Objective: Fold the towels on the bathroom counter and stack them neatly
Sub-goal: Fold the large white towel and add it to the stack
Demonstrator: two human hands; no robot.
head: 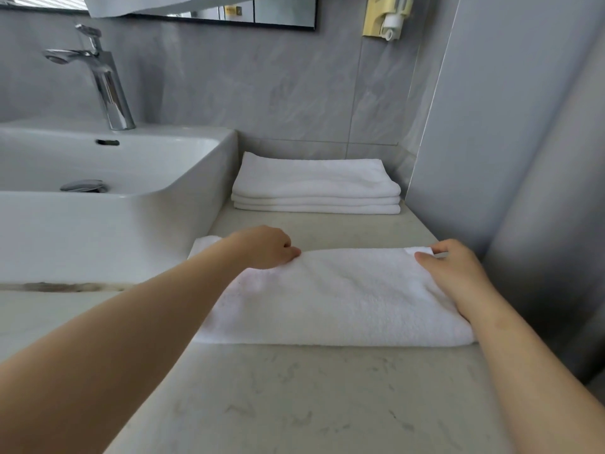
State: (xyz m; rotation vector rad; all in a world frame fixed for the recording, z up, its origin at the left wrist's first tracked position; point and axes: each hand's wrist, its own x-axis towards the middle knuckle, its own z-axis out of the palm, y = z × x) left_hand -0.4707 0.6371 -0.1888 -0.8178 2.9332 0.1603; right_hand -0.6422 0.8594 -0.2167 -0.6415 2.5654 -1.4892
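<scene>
A white towel lies folded across the pale stone counter in front of me. My left hand grips its far edge near the left end, fingers curled over the fold. At the far right corner my right hand pinches the cloth between thumb and fingers. A stack of folded white towels sits at the back of the counter against the wall.
A white basin with a chrome tap rises at the left, close to the towel's left end. A grey wall closes the right side. A yellow dispenser hangs high on the tiles.
</scene>
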